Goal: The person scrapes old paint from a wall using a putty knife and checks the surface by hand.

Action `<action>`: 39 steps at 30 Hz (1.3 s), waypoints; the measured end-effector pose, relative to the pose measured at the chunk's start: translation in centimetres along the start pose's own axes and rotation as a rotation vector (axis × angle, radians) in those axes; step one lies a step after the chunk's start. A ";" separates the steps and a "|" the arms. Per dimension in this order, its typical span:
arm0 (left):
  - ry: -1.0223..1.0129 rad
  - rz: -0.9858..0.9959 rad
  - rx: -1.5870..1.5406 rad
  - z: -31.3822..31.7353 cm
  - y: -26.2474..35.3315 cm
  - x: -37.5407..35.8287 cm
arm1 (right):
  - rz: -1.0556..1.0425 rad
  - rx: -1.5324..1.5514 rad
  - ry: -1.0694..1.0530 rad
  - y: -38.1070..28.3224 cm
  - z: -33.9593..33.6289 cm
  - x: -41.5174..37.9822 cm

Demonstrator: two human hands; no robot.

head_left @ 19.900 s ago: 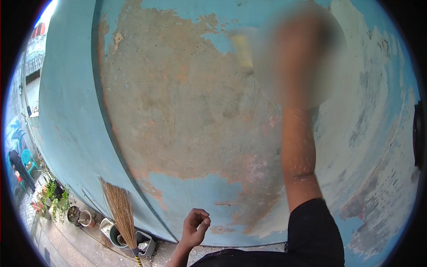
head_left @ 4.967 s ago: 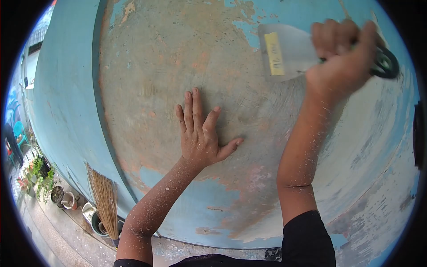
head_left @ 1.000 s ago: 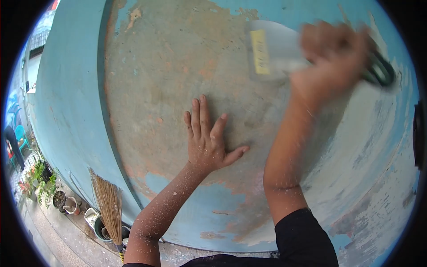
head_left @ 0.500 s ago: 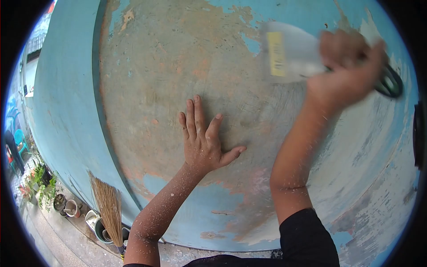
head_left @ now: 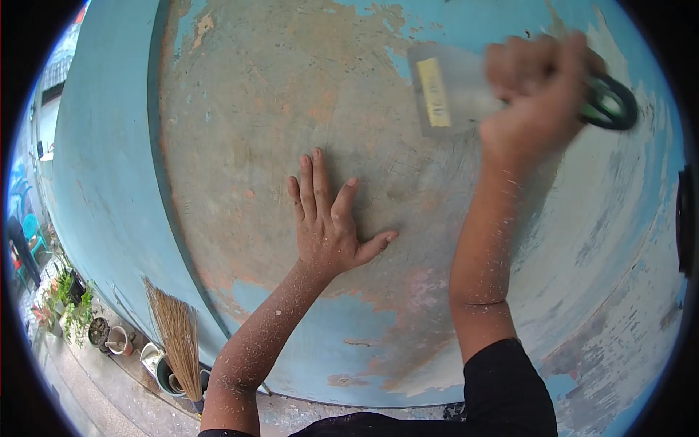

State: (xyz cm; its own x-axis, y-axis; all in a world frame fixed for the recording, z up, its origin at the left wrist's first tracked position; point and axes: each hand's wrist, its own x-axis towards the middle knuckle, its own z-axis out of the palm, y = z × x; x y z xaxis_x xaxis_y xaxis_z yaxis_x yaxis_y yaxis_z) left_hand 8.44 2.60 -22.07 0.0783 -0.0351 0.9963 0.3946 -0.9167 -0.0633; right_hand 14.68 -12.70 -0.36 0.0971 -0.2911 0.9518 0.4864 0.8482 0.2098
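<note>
My right hand (head_left: 535,95) is wrapped round the handle of a wide scraper (head_left: 462,95). The scraper's metal blade carries a yellow label and points left over the wall, and its dark handle end with a loop sticks out past my palm. The hand is a little blurred. Lower and to the left, my left hand (head_left: 328,226) lies on the wall (head_left: 255,138) with fingers spread and nothing held. Bare grey-brown plaster surrounds it, with blue paint left in ragged patches. Pale flakes dot both forearms.
A blue raised pillar (head_left: 105,167) borders the bare patch on the left. At its foot leans a straw broom (head_left: 175,335) beside a bucket (head_left: 167,379). Flower pots (head_left: 119,340) and green plants (head_left: 75,313) line the paved ground (head_left: 80,393) at lower left.
My right hand and the scraper have moved left and slightly down, the handle end now showing more. My left hand stays spread on the wall, with the view shifted slightly.
</note>
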 end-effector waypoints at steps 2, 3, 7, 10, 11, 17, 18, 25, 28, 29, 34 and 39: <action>0.006 -0.003 0.009 0.2 -0.2 0.5 | -0.024 0.285 -0.010 -0.6 -3.1 1.4; 0.016 -0.001 0.014 0.2 -0.2 0.5 | 0.028 0.450 -0.030 0.8 -3.5 1.4; -0.009 -0.010 0.039 0.0 0.1 0.3 | 0.296 0.232 0.081 1.5 3.2 -1.0; 0.012 0.008 0.008 0.1 -0.1 0.3 | 0.119 0.409 -0.049 0.8 -0.3 0.7; 0.010 0.004 0.009 0.0 -0.2 0.4 | 0.040 0.485 -0.115 0.6 -0.8 0.9; 0.012 0.014 0.023 0.2 -0.4 0.2 | 0.062 0.148 -0.033 1.1 0.9 0.3; 0.020 0.016 0.019 0.2 -0.5 0.3 | -0.006 0.193 -0.098 1.1 -0.3 0.8; 0.015 0.008 0.007 0.1 -0.2 0.3 | -0.016 0.218 0.007 0.2 0.4 0.6; 0.011 -0.009 0.017 0.2 -0.1 0.1 | -0.055 0.050 -0.010 2.5 0.0 0.4; 0.013 -0.013 0.016 0.3 0.0 0.1 | -0.004 0.096 -0.012 2.1 1.6 -0.1; 0.020 0.004 -0.001 0.2 -0.2 0.2 | 0.026 0.383 -0.018 1.1 -0.9 1.4; 0.012 0.006 0.004 0.2 -0.1 0.1 | 0.016 0.236 -0.024 1.1 1.3 0.1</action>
State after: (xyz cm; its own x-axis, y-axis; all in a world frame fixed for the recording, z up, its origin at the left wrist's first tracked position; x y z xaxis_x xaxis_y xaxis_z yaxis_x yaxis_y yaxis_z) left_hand 8.58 2.80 -22.01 0.0699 -0.0451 0.9965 0.3976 -0.9150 -0.0693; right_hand 14.10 -11.26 0.24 0.0808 -0.2682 0.9600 0.2678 0.9335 0.2383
